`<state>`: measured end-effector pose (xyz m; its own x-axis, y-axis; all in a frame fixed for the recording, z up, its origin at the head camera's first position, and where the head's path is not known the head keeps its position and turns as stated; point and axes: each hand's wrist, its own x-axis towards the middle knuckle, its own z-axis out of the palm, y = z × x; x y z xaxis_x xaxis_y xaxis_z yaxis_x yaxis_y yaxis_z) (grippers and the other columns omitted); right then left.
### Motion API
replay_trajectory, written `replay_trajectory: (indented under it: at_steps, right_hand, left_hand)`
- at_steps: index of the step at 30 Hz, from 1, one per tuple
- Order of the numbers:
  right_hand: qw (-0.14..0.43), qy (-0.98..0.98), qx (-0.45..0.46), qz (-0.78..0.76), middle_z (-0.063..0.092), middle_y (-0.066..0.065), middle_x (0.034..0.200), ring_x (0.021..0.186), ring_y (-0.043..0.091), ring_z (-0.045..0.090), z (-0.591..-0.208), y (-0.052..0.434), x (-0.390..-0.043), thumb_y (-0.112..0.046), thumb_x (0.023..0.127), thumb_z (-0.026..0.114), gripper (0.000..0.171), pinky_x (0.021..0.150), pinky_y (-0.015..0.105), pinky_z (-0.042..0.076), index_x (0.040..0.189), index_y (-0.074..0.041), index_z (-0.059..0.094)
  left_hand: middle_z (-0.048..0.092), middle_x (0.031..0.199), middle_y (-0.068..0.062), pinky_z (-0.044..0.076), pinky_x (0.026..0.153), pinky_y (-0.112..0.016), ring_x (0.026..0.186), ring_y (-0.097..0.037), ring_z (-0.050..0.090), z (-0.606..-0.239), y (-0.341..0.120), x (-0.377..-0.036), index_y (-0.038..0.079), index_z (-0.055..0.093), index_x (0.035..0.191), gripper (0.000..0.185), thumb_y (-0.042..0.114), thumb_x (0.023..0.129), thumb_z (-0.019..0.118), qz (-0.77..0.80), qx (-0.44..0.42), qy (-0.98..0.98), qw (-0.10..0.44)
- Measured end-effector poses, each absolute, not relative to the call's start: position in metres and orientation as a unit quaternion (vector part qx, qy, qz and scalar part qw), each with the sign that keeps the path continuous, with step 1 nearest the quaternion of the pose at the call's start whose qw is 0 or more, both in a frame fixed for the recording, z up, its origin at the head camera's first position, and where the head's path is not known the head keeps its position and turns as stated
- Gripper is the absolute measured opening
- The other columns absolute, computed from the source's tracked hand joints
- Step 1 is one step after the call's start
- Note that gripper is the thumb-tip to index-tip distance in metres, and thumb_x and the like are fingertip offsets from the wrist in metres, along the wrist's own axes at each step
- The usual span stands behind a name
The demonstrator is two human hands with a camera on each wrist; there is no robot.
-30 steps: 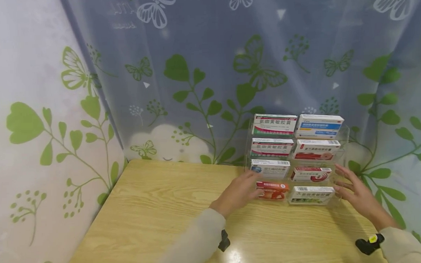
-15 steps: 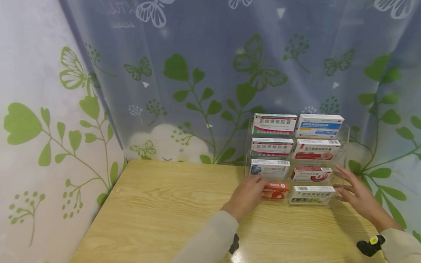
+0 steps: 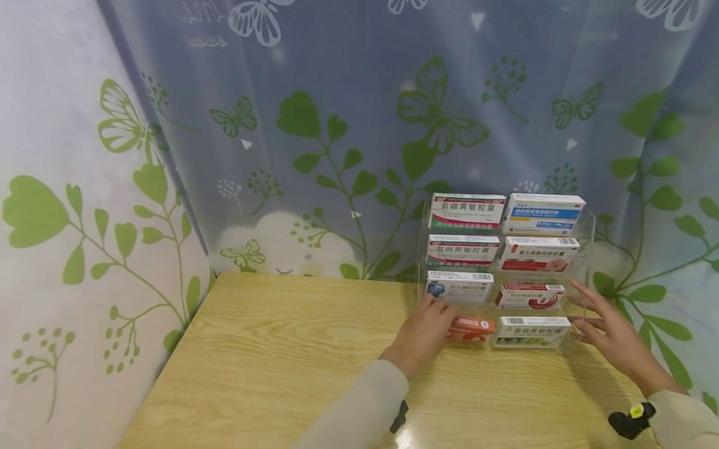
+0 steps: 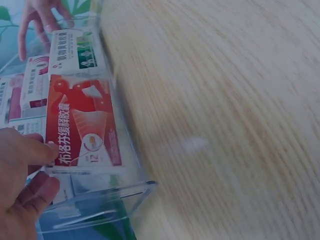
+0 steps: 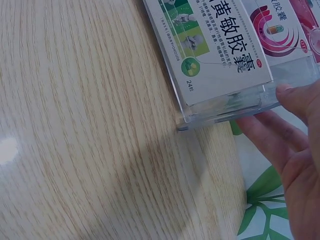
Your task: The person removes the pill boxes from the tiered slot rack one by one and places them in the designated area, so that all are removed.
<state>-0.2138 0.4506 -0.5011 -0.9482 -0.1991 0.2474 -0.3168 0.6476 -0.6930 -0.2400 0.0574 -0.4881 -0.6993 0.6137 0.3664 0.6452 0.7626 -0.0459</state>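
A clear tiered rack point(image 3: 590, 243) stands on the table, with medicine boxes in two columns. My left hand point(image 3: 419, 331) is at the rack's lower left. It pinches the end of the red medicine box point(image 4: 82, 120) in the bottom tier, covering that box's left part in the head view. My right hand point(image 3: 616, 338) is at the rack's right side with its fingers spread and extended. In the right wrist view its thumb point(image 5: 290, 97) touches the rack's side edge, beside the white-and-green medicine box point(image 5: 215, 55).
Above the bottom tier sit a white-and-blue box point(image 3: 461, 287), a white-and-red box point(image 3: 531, 296) and several others. The wooden table point(image 3: 269, 360) extends left and forward of the rack. A patterned curtain point(image 3: 343, 86) hangs close behind it.
My left hand has shifted right and slightly down, its fingers now drawn together on the red medicine box. That box's visible end tilts slightly. The right hand stays at the rack's side.
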Motion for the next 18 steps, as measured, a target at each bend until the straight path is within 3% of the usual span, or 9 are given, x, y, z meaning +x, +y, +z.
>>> replay_trajectory:
  at_steps: [5,12,18]
  right_hand:
    - [0.070,-0.904,0.139,0.398,0.044,0.044,0.149,0.109,-0.024,0.051,-0.501,0.450,-0.213,0.002,0.112,0.055,0.081,0.076,0.019,0.064,0.177,-0.019,0.012]
    - [0.072,-0.910,0.142,0.383,0.045,0.044,0.148,0.108,-0.024,0.050,-0.499,0.452,-0.213,0.004,0.111,0.054,0.082,0.074,0.022,0.065,0.177,-0.019,0.011]
    - [0.069,-0.910,0.142,0.382,0.047,0.043,0.149,0.107,-0.024,0.051,-0.501,0.451,-0.213,0.006,0.110,0.056,0.086,0.073,0.025,0.066,0.177,-0.021,0.010]
  left_hand:
    - [0.070,0.134,0.005,0.054,0.109,-0.022,0.123,-0.013,0.062,-0.475,0.046,-0.240,0.021,0.071,0.136,0.039,0.013,0.099,0.081,-0.125,-0.366,-0.909,0.155]
    - [0.071,0.132,0.003,0.054,0.112,-0.023,0.124,-0.014,0.066,-0.439,0.028,-0.241,0.017,0.073,0.135,0.026,0.016,0.110,0.067,-0.223,-0.384,-0.884,0.150]
    - [0.072,0.136,-0.001,0.055,0.113,-0.032,0.129,-0.019,0.066,-0.412,-0.006,-0.252,0.014,0.073,0.134,0.026,0.012,0.109,0.068,-0.297,-0.387,-0.862,0.136]
